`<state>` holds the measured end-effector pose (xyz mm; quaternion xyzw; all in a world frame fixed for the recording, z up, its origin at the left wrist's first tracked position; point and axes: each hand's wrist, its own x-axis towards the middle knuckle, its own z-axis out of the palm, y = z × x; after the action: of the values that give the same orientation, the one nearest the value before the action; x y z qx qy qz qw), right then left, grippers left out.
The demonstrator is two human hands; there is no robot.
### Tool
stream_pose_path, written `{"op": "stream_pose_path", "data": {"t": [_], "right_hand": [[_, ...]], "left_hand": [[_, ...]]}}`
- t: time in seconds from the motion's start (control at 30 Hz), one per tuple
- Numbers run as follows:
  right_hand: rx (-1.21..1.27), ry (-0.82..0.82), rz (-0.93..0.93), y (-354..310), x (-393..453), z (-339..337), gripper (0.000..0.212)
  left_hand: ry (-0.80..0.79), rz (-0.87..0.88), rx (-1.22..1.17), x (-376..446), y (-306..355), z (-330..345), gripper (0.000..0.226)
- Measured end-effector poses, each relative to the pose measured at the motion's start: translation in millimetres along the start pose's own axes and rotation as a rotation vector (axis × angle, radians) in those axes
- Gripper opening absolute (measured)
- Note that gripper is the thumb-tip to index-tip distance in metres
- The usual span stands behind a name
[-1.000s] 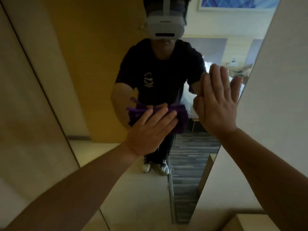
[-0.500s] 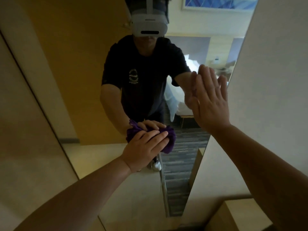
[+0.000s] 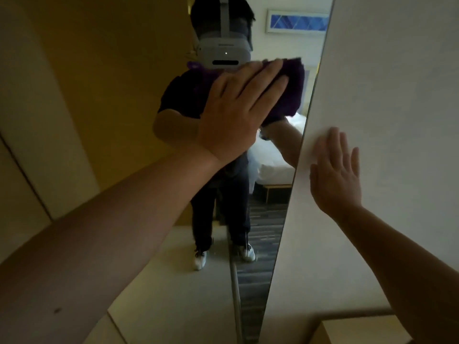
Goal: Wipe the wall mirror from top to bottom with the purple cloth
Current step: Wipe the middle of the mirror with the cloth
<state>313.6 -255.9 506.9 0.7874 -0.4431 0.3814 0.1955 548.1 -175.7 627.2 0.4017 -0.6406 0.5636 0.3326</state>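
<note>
The left hand (image 3: 238,112), fingers straight, has swept the purple cloth (image 3: 290,90) up beside the wall mirror's (image 3: 124,70) right edge. The right hand (image 3: 335,175), fingers spread, has shifted onto the wall (image 3: 385,70). A fresh downward pass looks likely.

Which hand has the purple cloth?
The left hand: it presses the purple cloth flat against the mirror, while the right hand lies bare on the white wall.

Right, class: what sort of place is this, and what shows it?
Probably a hotel bedroom: the mirror reflects a white bed, a framed blue picture and striped carpet.
</note>
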Motion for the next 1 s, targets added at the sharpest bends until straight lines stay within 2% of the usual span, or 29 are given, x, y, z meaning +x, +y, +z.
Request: {"op": "stream_pose_path", "data": {"t": [0.13,0.27,0.4,0.57,0.77,0.87,1.0], "right_hand": [[-0.003,0.079,-0.088,14.8,1.7,14.2,0.061],[0.033,0.137,-0.136,20.1,3.0,26.3,0.063],[0.078,0.202,-0.146,19.3,5.4,34.5,0.062],[0.090,0.248,-0.170,23.1,5.4,38.5,0.063],[0.098,0.327,-0.167,21.7,6.5,45.4,0.060],[0.102,0.316,-0.120,17.2,5.6,47.4,0.060],[0.066,0.214,-0.080,14.1,2.8,37.3,0.064]], "left_hand": [[-0.013,-0.014,0.064,18.1,19.4,16.7,0.041],[-0.004,0.014,0.115,-10.0,43.1,24.1,0.042],[-0.084,0.096,0.046,-74.3,81.8,32.7,0.046],[-0.316,0.257,0.064,-196.1,125.4,34.9,0.063],[-0.304,0.193,0.035,-245.4,149.4,42.5,0.053],[-0.359,0.178,0.005,-255.4,154.2,39.2,0.054],[-0.477,0.172,-0.063,-243.1,152.4,23.5,0.048]]}}
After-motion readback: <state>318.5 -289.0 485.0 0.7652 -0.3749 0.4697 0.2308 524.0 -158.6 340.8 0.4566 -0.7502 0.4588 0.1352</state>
